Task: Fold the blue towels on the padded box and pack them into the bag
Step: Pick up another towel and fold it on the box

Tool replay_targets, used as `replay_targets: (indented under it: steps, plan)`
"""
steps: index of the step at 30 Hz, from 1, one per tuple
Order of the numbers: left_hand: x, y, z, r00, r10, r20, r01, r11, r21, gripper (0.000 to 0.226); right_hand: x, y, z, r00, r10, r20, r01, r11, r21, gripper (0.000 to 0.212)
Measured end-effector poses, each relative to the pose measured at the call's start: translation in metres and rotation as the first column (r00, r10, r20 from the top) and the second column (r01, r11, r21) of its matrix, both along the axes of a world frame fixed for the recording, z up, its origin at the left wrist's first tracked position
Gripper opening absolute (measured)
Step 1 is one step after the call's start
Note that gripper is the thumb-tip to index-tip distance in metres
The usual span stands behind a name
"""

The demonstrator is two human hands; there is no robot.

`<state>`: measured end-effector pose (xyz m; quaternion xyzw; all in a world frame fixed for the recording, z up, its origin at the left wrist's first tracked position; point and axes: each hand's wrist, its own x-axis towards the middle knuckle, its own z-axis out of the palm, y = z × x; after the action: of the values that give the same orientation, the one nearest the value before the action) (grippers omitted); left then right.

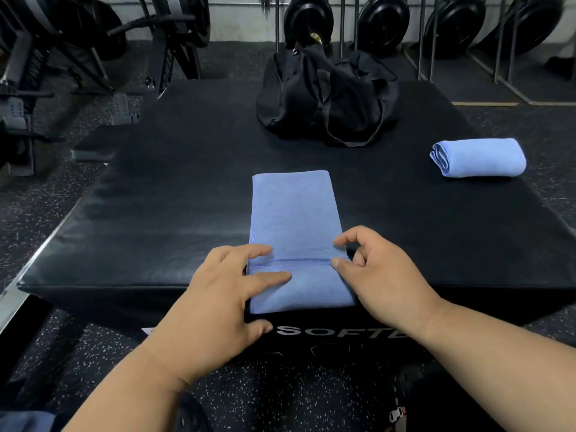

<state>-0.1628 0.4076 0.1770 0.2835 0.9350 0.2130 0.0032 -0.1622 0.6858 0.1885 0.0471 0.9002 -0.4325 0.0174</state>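
Two bare hands are working the near end of a long blue towel [294, 238] on the padded box [162, 194].

Head view: the towel is lying as a narrow strip down the middle of the box, its near end hanging just over the box's front edge. The left hand [224, 304] is resting on the near left corner of the towel with fingers laid nearly straight across the cloth, its grip apart. The right hand [380, 275] is pinching the towel's right edge beside a stitched hem, its grip clamped on the cloth between thumb and forefinger. A second, folded towel [478, 157] is sitting toward the box's right edge, well apart from the strip. The black bag [327, 92] is slumping at the box's far side, beyond the strip's far end.
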Motion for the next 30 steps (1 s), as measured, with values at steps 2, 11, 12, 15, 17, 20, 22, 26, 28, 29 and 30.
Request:
replay_targets:
  steps: [2, 11, 12, 15, 17, 20, 22, 26, 28, 29, 30]
  plan:
    - [-0.002, 0.001, -0.002, 1.000, 0.001, -0.029, -0.002, 1.000, -0.007, 0.078, 0.002, 0.000, -0.002, 1.000, -0.016, -0.024, 0.017, 1.000, 0.019, 0.014]
    - [-0.006, -0.001, 0.000, 0.998, 0.053, 0.023, -0.056, 0.990, 0.129, 0.052, 0.009, 0.021, 0.001, 0.793, 0.570, -0.218, -0.379, 0.740, 0.556, 0.064]
    - [-0.007, 0.000, 0.000, 0.997, 0.066, 0.035, -0.070, 0.988, 0.141, 0.051, 0.009, 0.023, -0.001, 0.788, 0.594, -0.164, -0.407, 0.702, 0.585, 0.069]
    - [-0.008, -0.001, 0.001, 0.994, 0.088, 0.063, -0.096, 0.987, 0.131, 0.057, 0.004, 0.027, -0.007, 0.787, 0.604, -0.127, -0.430, 0.684, 0.589, 0.065]
    - [-0.008, -0.002, 0.003, 0.995, 0.083, 0.062, -0.089, 0.991, 0.101, 0.069, 0.000, 0.029, -0.005, 0.788, 0.596, -0.157, -0.434, 0.717, 0.545, 0.057]
    - [-0.006, -0.001, 0.006, 0.996, 0.065, 0.061, -0.071, 0.993, 0.093, 0.083, -0.002, 0.030, -0.001, 0.803, 0.554, -0.220, -0.431, 0.794, 0.428, 0.045]
    - [-0.005, -0.001, 0.007, 0.996, 0.075, 0.042, -0.079, 0.990, 0.119, 0.074, -0.001, 0.031, 0.002, 0.847, 0.476, -0.235, -0.394, 0.861, 0.323, 0.040]
    - [-0.007, 0.000, 0.012, 0.997, 0.073, -0.002, -0.071, 0.980, 0.185, 0.048, -0.002, 0.030, 0.001, 0.875, 0.372, -0.310, -0.331, 0.927, 0.175, 0.034]
    - [-0.008, 0.002, 0.017, 0.996, 0.090, -0.013, -0.085, 0.976, 0.198, 0.038, -0.001, 0.026, 0.002, 0.881, 0.317, -0.350, -0.300, 0.948, 0.104, 0.029]
    - [-0.008, 0.003, 0.018, 0.995, 0.100, -0.003, -0.097, 0.973, 0.209, 0.033, -0.001, 0.024, 0.003, 0.893, 0.300, -0.334, -0.295, 0.953, 0.068, 0.026]
    - [-0.007, 0.004, 0.019, 0.994, 0.109, 0.017, -0.110, 0.969, 0.223, 0.028, -0.001, 0.023, 0.004, 0.909, 0.288, -0.303, -0.292, 0.956, 0.032, 0.023]
